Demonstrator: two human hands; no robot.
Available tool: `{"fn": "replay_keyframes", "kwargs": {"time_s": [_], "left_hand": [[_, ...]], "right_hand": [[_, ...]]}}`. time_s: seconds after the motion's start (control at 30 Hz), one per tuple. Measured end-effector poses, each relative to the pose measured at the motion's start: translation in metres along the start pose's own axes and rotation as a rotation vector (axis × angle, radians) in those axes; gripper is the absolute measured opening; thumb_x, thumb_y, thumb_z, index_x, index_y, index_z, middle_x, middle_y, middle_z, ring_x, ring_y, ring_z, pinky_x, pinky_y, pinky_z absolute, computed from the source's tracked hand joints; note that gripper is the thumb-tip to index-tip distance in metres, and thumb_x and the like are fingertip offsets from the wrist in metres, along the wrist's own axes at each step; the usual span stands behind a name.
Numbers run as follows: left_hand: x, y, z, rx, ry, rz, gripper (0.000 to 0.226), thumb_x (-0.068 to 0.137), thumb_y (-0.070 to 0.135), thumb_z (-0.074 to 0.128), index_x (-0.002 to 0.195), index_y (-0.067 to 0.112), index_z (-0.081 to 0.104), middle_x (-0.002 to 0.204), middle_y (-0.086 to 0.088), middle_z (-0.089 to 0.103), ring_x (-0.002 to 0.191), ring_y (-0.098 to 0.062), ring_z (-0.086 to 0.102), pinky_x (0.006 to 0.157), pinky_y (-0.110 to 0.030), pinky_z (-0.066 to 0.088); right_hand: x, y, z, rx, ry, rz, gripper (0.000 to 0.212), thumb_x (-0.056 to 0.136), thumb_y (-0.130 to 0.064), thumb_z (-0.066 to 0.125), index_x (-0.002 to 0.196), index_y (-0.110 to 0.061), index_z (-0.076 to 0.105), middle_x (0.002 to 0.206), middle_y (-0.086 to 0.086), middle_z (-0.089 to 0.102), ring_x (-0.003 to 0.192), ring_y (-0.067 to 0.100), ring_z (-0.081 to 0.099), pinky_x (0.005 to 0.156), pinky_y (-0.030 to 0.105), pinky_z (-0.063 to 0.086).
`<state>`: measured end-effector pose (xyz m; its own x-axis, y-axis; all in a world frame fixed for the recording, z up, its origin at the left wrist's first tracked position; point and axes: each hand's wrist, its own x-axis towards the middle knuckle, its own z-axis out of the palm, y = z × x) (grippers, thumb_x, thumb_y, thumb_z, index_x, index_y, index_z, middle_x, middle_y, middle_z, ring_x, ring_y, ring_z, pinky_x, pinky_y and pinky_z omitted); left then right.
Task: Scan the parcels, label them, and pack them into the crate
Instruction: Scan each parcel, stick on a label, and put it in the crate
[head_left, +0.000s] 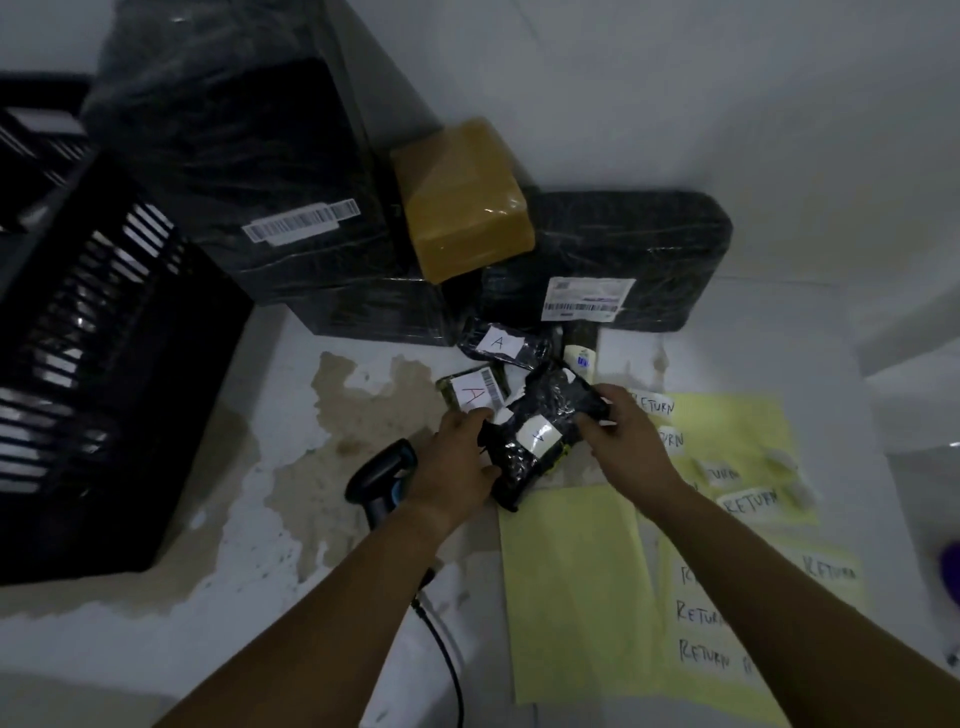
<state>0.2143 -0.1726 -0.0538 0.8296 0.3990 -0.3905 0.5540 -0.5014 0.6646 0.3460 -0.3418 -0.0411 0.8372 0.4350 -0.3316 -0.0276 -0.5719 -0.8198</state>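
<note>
A small black wrapped parcel (540, 431) with a white label on it is held just above the table between both hands. My left hand (457, 467) grips its left edge, and my right hand (631, 431) grips its right edge. Behind it lie two small parcels with white "A" labels, one at the left (470, 392) and one further back (504, 343). A black handheld scanner (382, 478) with a cable lies on the table under my left wrist. The black slatted crate (98, 364) stands at the left.
Two large black wrapped parcels (249, 182) (623, 249) and a yellow-brown taped box (462, 197) stand at the back against the wall. Yellow sheets (576, 587) carrying white "RETURN" labels (748, 501) lie at the right. The white table surface is stained.
</note>
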Motion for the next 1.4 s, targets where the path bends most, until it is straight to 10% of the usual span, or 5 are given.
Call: {"fn": "replay_keyframes", "kwargs": {"time_s": [0.27,0.5,0.9,1.4], "left_hand": [[-0.05,0.014,-0.059,-0.508,-0.035,-0.263,0.039,0.095,0.052,0.062,0.127,0.031,0.055,0.118,0.008,0.065,0.097,-0.005,0.065,0.076,-0.02,0.048],[-0.106,-0.025,-0.123,-0.933,-0.378,-0.609,0.072,0.095,0.077,0.024,0.125,0.026,0.065,0.096,-0.001,0.077,0.08,-0.018,0.074,0.065,-0.027,0.049],[-0.144,-0.097,-0.192,-1.26,-0.059,-0.601,0.042,0.1,0.058,0.046,0.11,0.022,0.064,0.09,-0.003,0.075,0.078,-0.018,0.074,0.059,-0.026,0.043],[-0.152,-0.144,-0.219,-1.504,0.187,-0.571,0.045,0.094,0.052,0.062,0.115,0.013,0.068,0.101,-0.01,0.071,0.072,-0.018,0.064,0.046,-0.022,0.045]], "right_hand": [[-0.043,-0.029,-0.019,0.505,0.071,0.167,0.027,0.096,-0.017,0.062,0.123,-0.014,0.057,0.107,0.01,0.071,0.088,0.022,0.072,0.077,0.038,0.059],[-0.102,-0.082,0.028,0.519,-0.08,0.108,0.029,0.095,-0.016,0.062,0.123,-0.021,0.058,0.114,0.003,0.07,0.094,0.019,0.072,0.079,0.037,0.06],[-0.115,-0.137,0.119,0.513,-0.152,0.109,0.046,0.092,-0.029,0.067,0.134,-0.034,0.05,0.122,-0.004,0.064,0.105,0.014,0.069,0.093,0.04,0.056],[-0.105,-0.063,0.189,-0.099,-0.294,0.377,0.047,0.091,-0.027,0.065,0.125,-0.023,0.033,0.115,0.006,0.056,0.087,0.023,0.065,0.07,0.034,0.052]]}}
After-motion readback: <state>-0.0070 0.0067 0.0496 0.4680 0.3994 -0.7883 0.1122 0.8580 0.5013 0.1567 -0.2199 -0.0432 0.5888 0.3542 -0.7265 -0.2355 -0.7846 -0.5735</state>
